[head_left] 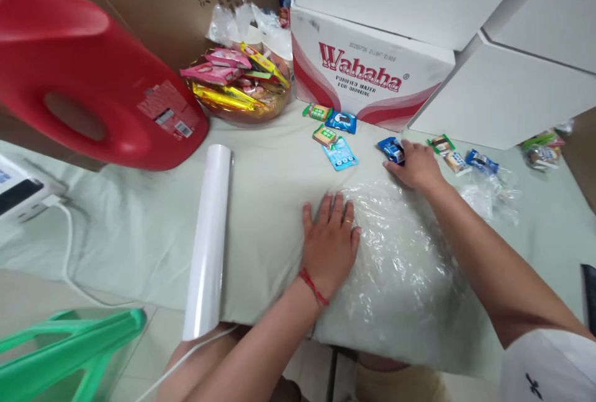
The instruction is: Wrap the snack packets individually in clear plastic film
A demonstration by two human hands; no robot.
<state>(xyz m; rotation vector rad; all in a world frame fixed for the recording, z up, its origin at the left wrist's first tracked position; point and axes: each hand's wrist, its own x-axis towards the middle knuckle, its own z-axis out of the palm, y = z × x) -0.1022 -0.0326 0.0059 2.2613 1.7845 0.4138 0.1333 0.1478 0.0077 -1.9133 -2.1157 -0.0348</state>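
My left hand lies flat on the cloth-covered table, fingers spread, at the left edge of a clear plastic bag. Farther back, my right hand has its thumb and fingers closed on a small blue snack packet. To the left of that packet are two green-and-tan snack packets, a dark blue packet and a light blue packet. Right of my right hand lie a green packet, a pale packet and another blue packet.
A white film roll lies at left, near a large red jug. Behind stand a basket of wrapped snacks and a Wahaha water carton. Crumpled clear plastic sits at right. A green stool stands at lower left.
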